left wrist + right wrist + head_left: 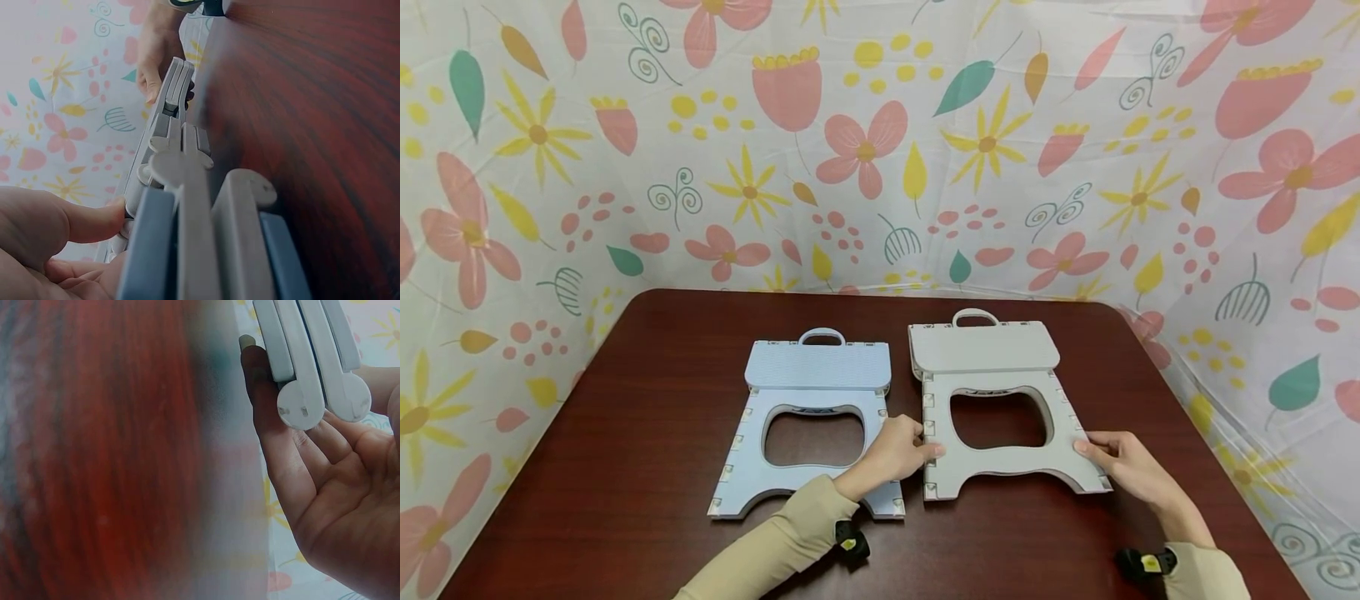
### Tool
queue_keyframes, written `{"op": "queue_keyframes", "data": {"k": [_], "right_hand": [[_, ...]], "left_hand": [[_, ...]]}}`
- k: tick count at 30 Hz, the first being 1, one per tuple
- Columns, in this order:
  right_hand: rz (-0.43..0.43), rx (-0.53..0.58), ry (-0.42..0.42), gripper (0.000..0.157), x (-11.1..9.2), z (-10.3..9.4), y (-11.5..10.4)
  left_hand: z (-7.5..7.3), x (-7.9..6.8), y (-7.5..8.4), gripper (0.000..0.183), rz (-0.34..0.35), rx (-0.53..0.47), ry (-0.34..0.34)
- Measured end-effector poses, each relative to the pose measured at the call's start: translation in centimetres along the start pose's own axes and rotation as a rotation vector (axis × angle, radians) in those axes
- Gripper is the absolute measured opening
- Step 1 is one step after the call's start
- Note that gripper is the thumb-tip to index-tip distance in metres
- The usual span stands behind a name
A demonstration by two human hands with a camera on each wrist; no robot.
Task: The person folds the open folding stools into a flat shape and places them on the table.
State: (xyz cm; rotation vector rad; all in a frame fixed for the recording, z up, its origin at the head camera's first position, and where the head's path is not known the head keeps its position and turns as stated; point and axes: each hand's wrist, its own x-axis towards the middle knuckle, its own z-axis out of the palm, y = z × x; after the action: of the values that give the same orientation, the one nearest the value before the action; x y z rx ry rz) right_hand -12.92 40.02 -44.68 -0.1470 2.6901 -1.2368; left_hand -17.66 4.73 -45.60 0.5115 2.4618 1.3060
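Observation:
Two folded step stools lie side by side on the table. The light blue folding stool (820, 368) is at left, and the off-white folding stool (985, 348) is at right. My left hand (889, 448) reaches over the blue stool's right leg and pinches the off-white stool's left edge, thumb on top. At that stool's lower right leg, my right hand (1133, 473) holds the edge between thumb and fingers. The right wrist view shows the right hand's fingers (275, 450) under the white leg ends. In the left wrist view, the blue and grey leg ends fill the foreground.
A dark red-brown wooden table (647, 417) carries both stools. Behind it hangs a white cloth (880, 75) printed with flowers and leaves. The stools' carry handles (975, 314) point toward the cloth. A narrow gap separates the two stools.

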Motion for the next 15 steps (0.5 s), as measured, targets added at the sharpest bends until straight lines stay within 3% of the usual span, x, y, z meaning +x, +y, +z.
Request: {"op": "queue_keyframes", "data": {"k": [15], "right_hand": [[0.077, -0.041, -0.018, 0.048, -0.05, 0.1, 0.11]], "left_hand": [[0.18, -0.03, 0.18, 0.037, -0.014, 0.063, -0.013]]}}
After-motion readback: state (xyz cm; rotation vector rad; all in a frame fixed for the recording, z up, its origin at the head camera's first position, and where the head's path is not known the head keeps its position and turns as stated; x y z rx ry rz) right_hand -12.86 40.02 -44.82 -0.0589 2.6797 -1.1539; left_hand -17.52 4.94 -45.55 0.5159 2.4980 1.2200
